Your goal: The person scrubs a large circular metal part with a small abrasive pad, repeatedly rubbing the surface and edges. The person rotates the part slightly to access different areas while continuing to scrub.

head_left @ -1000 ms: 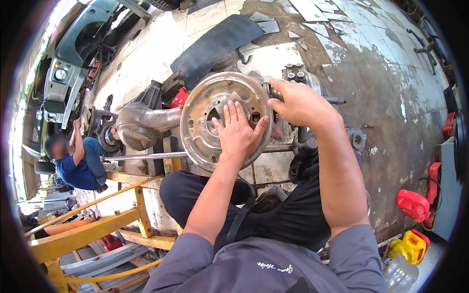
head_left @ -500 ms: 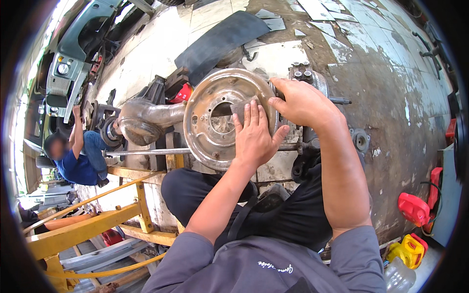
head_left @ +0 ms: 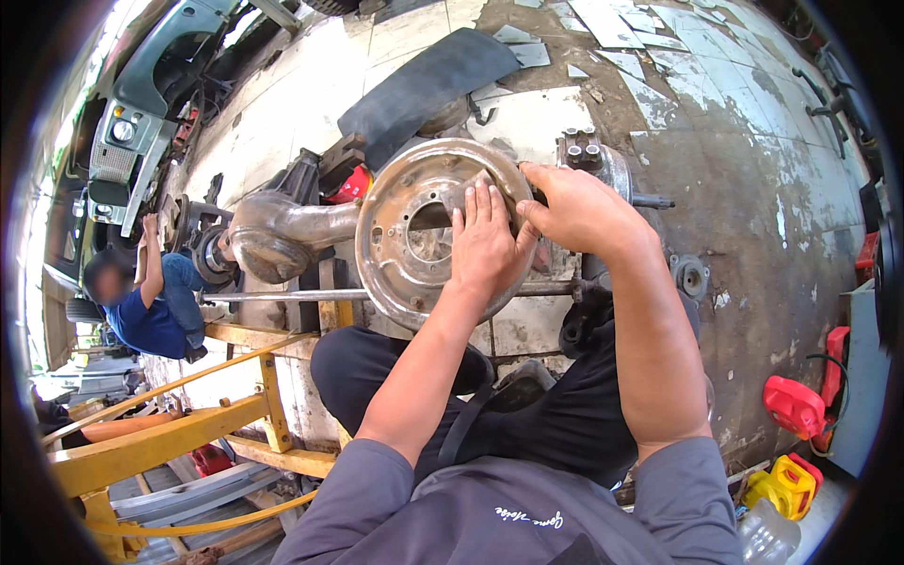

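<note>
Worn tiled floor [head_left: 744,188] beyond the fingers. Round metal plate [head_left: 393,200] directly beneath fingers of left hand [head_left: 488,247]: nearly straight, flat over a small sheet [head_left: 458,194] on its face. Right hand [head_left: 576,209], just right, half-curled at rim; cannot tell whether it grips.

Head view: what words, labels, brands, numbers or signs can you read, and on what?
Grey short-sleeved cloth shirt: white script lettering on the chest; wording withheld.
Round, rust-brown metal plate: no readable text.
Red plastic container, yellow plastic container: any markings too small to read.
</note>
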{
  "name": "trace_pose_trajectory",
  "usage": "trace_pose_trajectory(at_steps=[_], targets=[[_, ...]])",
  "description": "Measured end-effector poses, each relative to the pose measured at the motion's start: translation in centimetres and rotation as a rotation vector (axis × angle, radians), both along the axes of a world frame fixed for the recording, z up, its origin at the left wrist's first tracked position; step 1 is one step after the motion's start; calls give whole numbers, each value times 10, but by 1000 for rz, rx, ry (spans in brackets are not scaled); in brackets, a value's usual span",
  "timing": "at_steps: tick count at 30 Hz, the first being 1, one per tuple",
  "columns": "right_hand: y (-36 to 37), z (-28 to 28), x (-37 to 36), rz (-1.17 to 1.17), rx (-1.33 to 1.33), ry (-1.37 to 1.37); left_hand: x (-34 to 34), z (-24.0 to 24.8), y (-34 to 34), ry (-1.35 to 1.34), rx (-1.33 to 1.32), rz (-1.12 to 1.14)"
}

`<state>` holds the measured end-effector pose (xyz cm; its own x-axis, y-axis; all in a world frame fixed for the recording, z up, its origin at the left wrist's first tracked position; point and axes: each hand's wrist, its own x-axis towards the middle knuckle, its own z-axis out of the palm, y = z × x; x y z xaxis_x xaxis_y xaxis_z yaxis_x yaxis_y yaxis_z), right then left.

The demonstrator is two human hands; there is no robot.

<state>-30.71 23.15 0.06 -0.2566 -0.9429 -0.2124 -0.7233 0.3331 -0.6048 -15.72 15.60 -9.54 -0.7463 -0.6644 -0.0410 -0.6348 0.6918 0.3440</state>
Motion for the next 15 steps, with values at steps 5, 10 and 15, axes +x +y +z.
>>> trace_pose_trajectory(at_steps=[5, 10, 15], targets=[[0, 0, -4, 2, -6, 18, 5, -5, 14, 40, 8, -57], [0, -1, 1, 24, -22, 4, -4, -8, 6, 48, 20, 19], [1, -4, -3, 17, -19, 25, 3, -3, 15, 5, -31, -47]])
